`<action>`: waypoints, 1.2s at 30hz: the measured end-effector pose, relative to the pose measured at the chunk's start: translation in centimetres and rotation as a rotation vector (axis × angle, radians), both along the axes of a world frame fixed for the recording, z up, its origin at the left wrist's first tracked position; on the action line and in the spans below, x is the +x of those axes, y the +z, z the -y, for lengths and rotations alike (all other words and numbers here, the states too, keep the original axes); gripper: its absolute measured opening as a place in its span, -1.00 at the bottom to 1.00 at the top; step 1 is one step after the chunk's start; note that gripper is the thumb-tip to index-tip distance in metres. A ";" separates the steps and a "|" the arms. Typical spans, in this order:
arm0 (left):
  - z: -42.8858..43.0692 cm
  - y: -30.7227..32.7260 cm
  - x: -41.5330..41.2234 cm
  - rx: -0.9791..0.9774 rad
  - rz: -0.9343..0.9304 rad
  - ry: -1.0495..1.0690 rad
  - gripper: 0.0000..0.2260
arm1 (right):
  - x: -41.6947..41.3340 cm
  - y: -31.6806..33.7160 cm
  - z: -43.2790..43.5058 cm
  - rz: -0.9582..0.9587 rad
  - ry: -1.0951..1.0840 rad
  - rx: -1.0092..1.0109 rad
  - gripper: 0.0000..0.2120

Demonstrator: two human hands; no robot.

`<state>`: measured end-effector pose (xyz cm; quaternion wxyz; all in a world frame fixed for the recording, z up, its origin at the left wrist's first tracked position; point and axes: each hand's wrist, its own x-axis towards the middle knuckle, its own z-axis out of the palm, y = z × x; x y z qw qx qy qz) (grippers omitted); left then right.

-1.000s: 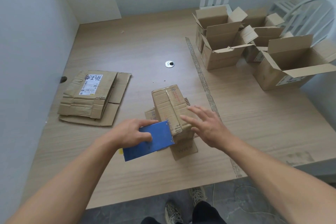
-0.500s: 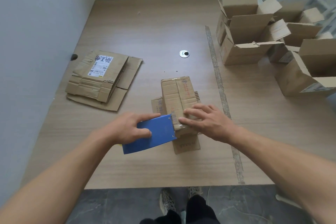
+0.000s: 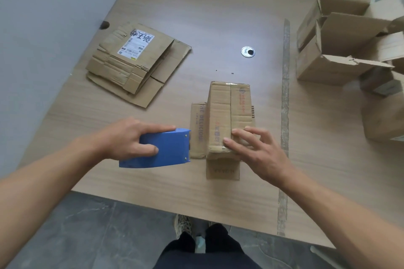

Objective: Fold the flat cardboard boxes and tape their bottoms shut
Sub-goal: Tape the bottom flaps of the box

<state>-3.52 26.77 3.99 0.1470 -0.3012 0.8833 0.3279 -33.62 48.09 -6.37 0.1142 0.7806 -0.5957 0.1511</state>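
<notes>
A small folded cardboard box (image 3: 227,111) stands bottom up in the middle of the wooden table (image 3: 218,6), its lower flaps splayed flat around it. My right hand (image 3: 251,148) presses with straight fingers on the near end of the closed bottom flaps. My left hand (image 3: 129,137) grips a blue tape dispenser (image 3: 164,150) just left of the box, its front edge close to the box's left flap. A stack of flat cardboard boxes (image 3: 133,61) with a white label lies at the left.
Several folded open-topped boxes (image 3: 341,50) crowd the table's right side. A round metal cable grommet (image 3: 247,52) sits behind the box. A grey wall runs along the left edge. The table's near edge is just below my forearms, with my shoes on the floor.
The blue dispenser has drawn back left, off the box's near end. My right hand came down onto the box's bottom flaps and stays there. The view has moved closer.
</notes>
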 end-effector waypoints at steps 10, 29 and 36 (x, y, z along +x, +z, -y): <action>-3.1 -2.2 -4.4 -0.272 0.110 0.069 -0.44 | 0.1 0.4 0.4 0.045 -0.014 0.015 -0.44; -8.2 -13.4 -2.7 -0.555 -0.031 0.341 -0.16 | 3.5 2.4 -1.5 0.586 -0.312 0.126 -0.53; -9.9 -7.9 -4.2 -0.274 -0.440 0.677 -0.60 | 3.5 5.2 -2.0 1.083 -0.718 0.139 -0.56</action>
